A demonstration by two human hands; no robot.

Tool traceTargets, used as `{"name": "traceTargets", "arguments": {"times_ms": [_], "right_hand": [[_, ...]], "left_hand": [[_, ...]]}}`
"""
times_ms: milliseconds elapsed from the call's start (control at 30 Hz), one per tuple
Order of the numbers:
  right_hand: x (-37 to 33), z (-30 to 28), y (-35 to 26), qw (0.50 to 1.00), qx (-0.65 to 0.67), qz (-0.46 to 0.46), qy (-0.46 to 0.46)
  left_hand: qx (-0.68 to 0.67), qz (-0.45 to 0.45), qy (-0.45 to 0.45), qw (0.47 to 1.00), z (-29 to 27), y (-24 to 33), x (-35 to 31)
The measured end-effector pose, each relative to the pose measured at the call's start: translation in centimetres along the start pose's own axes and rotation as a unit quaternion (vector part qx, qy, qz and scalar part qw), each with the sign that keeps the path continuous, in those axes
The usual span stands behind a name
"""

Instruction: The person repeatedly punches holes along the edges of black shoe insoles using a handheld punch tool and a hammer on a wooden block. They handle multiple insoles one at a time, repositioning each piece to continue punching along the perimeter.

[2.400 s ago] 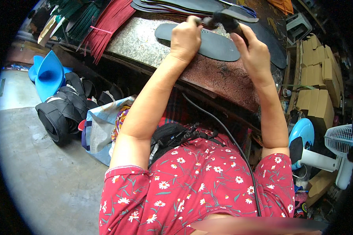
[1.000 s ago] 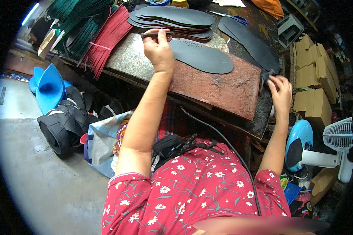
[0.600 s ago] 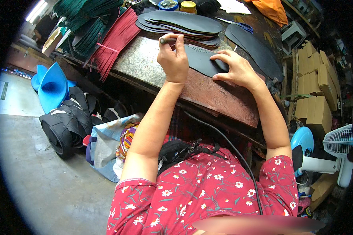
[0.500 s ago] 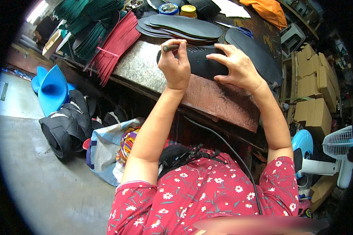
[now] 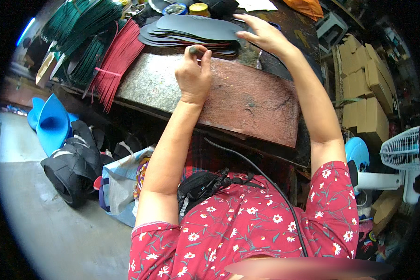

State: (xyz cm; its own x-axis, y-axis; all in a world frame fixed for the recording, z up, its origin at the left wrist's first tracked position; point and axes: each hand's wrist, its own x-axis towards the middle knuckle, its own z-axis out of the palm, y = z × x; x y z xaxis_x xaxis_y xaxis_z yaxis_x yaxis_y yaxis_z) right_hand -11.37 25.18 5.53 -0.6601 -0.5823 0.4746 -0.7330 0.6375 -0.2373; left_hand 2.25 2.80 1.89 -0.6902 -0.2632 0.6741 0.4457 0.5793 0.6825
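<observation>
My left hand (image 5: 192,77) is closed around a dark, stick-like tool, of which only the blunt end (image 5: 194,50) shows; the rest is hidden in the fingers. It hovers over the reddish-brown board (image 5: 247,100), near the front of a stack of black insole-shaped sheets (image 5: 196,29). My right hand (image 5: 267,39) reaches farther out, fingers stretched and thumb apart, holding nothing I can see. Its fingertips are close to the right end of the stack. Under and beside that wrist lie more black sheets (image 5: 284,69), partly covered by the arm.
Bundles of green strips (image 5: 81,23) and red strips (image 5: 116,58) lie on the table's left. Behind the stack stand a blue-rimmed tin (image 5: 175,9) and a yellow-lidded jar (image 5: 199,9). Cardboard boxes (image 5: 366,112) and a white fan (image 5: 401,149) are to the right.
The black sheet that lay on the board under my hands is gone from there. My right hand has moved farther away, toward the stack. My left hand still grips the tool.
</observation>
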Motion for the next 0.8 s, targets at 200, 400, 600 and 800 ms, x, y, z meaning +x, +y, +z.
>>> {"name": "traceTargets", "arguments": {"times_ms": [200, 400, 600, 800], "right_hand": [[-11.1, -7.4, 5.1, 0.895, -0.186, 0.324, -0.244], [-14.2, -8.2, 6.6, 0.909, -0.205, 0.333, -0.146], [-14.5, -8.4, 6.0, 0.919, -0.274, 0.284, 0.006], [-15.5, -7.1, 6.0, 0.892, -0.250, 0.358, -0.117]], "left_hand": [[0.010, -0.009, -0.024, 1.000, 0.1, 0.4, 0.0], [0.020, 0.001, 0.016, 1.000, 0.1, 0.3, 0.0], [-0.001, -0.012, 0.059, 0.998, 0.1, -0.4, 0.3], [0.011, -0.023, 0.069, 0.997, 0.0, -0.5, 0.3]]}}
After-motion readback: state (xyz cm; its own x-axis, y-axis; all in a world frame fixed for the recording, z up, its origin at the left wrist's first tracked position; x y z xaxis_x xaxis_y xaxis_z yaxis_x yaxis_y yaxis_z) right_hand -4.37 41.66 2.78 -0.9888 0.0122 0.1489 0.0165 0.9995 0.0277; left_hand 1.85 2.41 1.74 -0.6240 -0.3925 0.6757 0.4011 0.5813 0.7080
